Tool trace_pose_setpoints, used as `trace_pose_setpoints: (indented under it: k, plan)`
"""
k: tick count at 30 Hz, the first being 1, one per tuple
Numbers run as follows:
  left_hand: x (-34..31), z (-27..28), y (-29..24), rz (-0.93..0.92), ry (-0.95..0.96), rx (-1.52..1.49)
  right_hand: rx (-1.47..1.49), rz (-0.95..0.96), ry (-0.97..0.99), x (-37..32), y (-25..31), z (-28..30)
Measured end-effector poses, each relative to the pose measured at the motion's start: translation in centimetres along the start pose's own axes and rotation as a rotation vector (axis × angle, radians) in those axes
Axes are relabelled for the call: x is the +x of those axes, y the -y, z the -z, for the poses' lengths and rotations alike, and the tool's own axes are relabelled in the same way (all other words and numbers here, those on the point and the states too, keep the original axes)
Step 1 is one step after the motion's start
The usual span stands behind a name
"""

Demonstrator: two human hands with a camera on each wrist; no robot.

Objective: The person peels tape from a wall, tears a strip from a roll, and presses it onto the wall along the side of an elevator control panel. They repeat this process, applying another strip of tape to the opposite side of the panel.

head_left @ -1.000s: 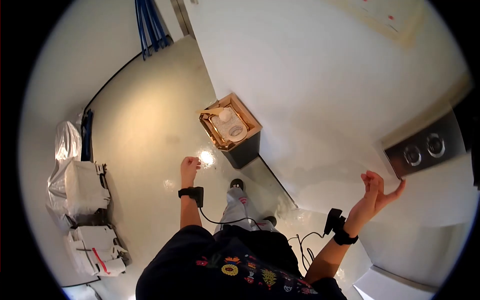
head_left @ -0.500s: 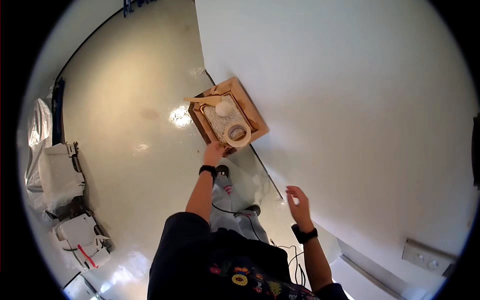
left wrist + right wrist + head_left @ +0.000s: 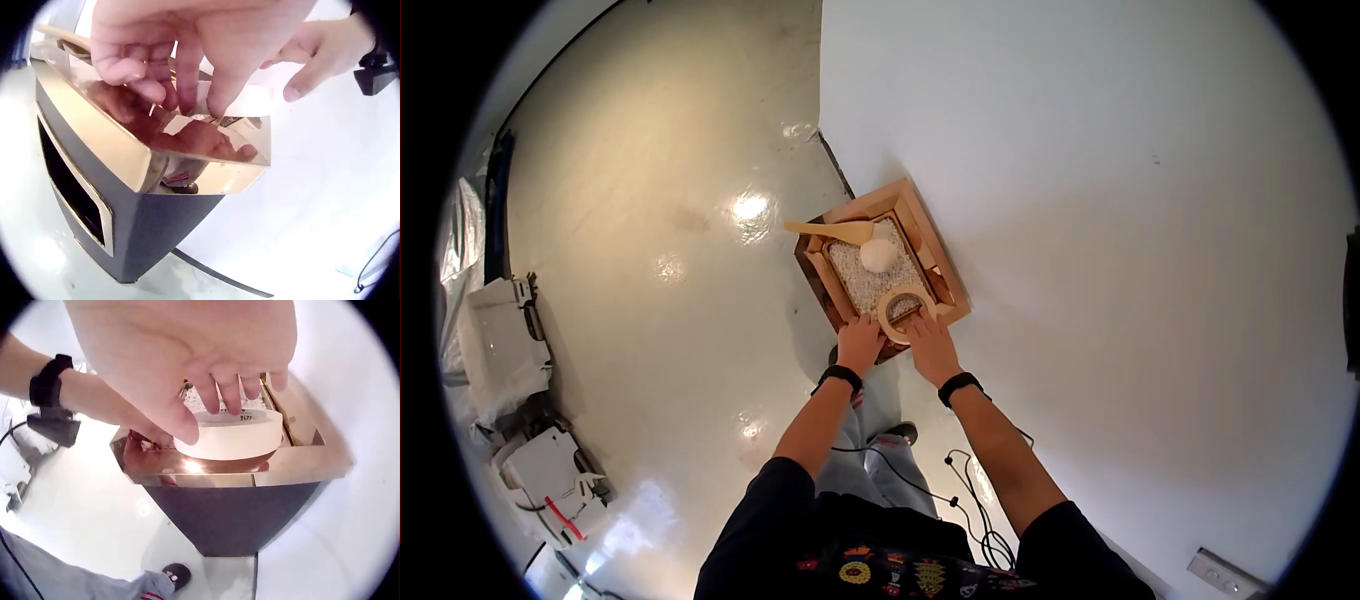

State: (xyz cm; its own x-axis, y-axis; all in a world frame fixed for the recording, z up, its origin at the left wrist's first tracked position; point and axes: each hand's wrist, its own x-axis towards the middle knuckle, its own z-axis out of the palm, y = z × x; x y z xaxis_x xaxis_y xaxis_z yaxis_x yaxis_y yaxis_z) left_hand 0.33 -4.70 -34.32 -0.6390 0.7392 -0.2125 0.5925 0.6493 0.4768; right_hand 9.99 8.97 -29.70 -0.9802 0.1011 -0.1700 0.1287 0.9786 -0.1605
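Note:
A dark-sided bin with a wide shiny tan rim [image 3: 945,262] holds a gold-edged tray of white pebbles [image 3: 852,270]. On the pebbles lie a white ball [image 3: 878,255], a wooden paddle [image 3: 840,232] whose handle crosses the rim, and a cream tape roll [image 3: 231,440]. My left hand [image 3: 860,342] reaches over the near rim, thumb and forefinger pointing down at the tray's edge, slightly apart; their contact is partly hidden. My right hand [image 3: 933,348] is over the roll, fingers at its opening; in the left wrist view its thumb [image 3: 303,84] stands apart from the roll.
The bin stands against a white wall [image 3: 1100,200]. Wrapped white equipment [image 3: 505,345] is at the left, with a red strip on the lower piece. Black cords [image 3: 990,540] hang near my legs, and a shoe [image 3: 905,432] shows below. A socket plate [image 3: 1225,575] is at lower right.
My right hand has come from the far right to the tape roll. My left hand has moved from beside the bin to its near edge. The view has shifted closer over the bin.

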Motion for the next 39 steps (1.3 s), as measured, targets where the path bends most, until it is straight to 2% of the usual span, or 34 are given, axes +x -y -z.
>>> trace_pose_setpoints:
  k: [3,6,8,11,13,16,19,20,23,26,28,29,32,35,38,39]
  plan:
    - [0.3,-0.1,0.4,-0.071,-0.021,-0.006,-0.109,0.005,0.154,0.4,-0.6,0.3]
    - [0.3,0.0,0.7,-0.123,-0.033,-0.029,-0.1,0.057,0.219,0.8,-1.4,1.1]
    - [0.9,1.0,0.2,-0.119,-0.012,-0.041,-0.067,0.093,0.132,0.7,-1.5,2.1]
    - [0.8,4.3,-0.5,-0.19,-0.15,-0.363,0.07,0.076,0.008,-0.1,-1.3,5.0]
    - [0.3,7.5,-1.2,-0.191,-0.019,-0.452,0.243,0.051,-0.011,-0.7,-1.3,6.4]
    - [-0.4,12.3,-2.1,-0.177,0.205,-0.703,0.533,-0.078,0.181,-1.9,0.0,11.5]
    - [-1.5,15.1,-3.3,-0.183,0.346,-1.075,0.742,-0.012,0.073,-3.5,0.9,15.8]
    - [-1.9,16.3,-4.0,-0.191,0.388,-1.08,0.811,0.009,0.033,-4.2,1.1,17.1]
    - [-3.2,19.6,-6.3,-0.196,0.5,-1.122,0.895,-0.062,0.125,-5.5,1.3,20.6]
    - [-4.1,22.6,-8.1,-0.16,0.566,-1.243,0.972,-0.056,0.112,-6.5,1.8,21.5]
    - [-4.7,24.5,-8.8,-0.153,0.598,-1.341,0.909,-0.02,0.103,-6.3,2.1,22.8]
    - [-5.2,25.6,-9.2,-0.142,0.575,-1.36,0.878,-0.002,0.097,-6.2,2.4,23.6]
    - [-6.7,28.6,-10.5,-0.139,0.508,-1.387,1.096,-0.198,0.149,-6.2,3.4,24.7]
    - [-7.7,30.4,-11.4,-0.191,0.435,-1.436,1.111,-0.221,0.13,-5.9,4.0,25.1]
    - [-8.1,31.4,-11.7,-0.171,0.314,-1.519,1.196,-0.209,0.019,-5.9,4.5,25.8]
    - [-7.9,31.6,-11.2,-0.207,0.319,-1.682,1.218,-0.166,0.021,-6.1,4.3,25.7]
